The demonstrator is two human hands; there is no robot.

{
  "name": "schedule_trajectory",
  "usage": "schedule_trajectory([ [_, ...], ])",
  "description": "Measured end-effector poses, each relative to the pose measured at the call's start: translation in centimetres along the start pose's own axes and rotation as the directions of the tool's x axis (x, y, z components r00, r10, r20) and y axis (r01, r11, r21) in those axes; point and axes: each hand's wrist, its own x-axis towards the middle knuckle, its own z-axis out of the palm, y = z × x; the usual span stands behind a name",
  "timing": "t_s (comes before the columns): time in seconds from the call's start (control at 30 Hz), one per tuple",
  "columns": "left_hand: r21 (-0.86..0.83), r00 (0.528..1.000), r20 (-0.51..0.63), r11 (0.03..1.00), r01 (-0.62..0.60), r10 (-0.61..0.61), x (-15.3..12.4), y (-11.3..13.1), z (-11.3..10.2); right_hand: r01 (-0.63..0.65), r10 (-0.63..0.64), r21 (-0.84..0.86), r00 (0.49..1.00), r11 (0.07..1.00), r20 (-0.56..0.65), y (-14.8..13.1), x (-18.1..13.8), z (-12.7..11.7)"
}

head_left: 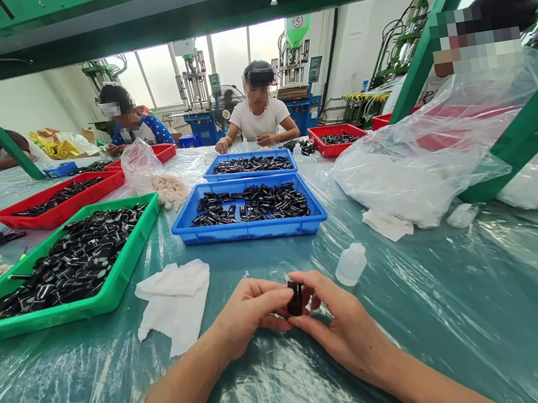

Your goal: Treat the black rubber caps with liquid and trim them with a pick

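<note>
A small glossy black part [294,299], too small to name exactly, is held upright between both hands above the table. My left hand [252,308] pinches its left side with thumb and fingers. From the right, the fingertips of my right hand [334,316] grip its top and lower edge. A small translucent plastic bottle [351,264] lies tilted just beyond my right hand. To the left of my left hand is a crumpled white cloth [178,302]. Ahead stands a blue tray [250,230] with many similar black parts.
A green tray [123,277] full of black parts stands at left, a red tray [57,206] behind it. Another blue tray [251,174] sits farther back. Clear plastic bags [406,174] and a green frame post [508,145] occupy the right. Several co-workers sit across the plastic-covered table [457,308].
</note>
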Motion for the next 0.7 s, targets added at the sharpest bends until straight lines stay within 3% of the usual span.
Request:
schedule_trajectory([
  [0.27, 0.07, 0.999, 0.023, 0.996, -0.046, 0.045, 0.02, -0.05, -0.14, 0.022, -0.021, 0.058, 1.0, 0.998, -0.006, 0.23, -0.06, 0.03],
  [0.47, -0.003, 0.995, 0.057, 0.997, -0.083, 0.083, 0.0, 0.2, 0.01, 0.056, -0.051, 0.096, 0.997, 0.994, -0.056, -0.24, 0.22, 0.13],
  [0.7, 0.131, 0.968, -0.204, 0.984, -0.122, 0.148, 0.46, -0.18, 0.57, 0.021, -0.015, 0.136, 0.999, 0.991, -0.041, -0.25, 0.08, 0.16],
])
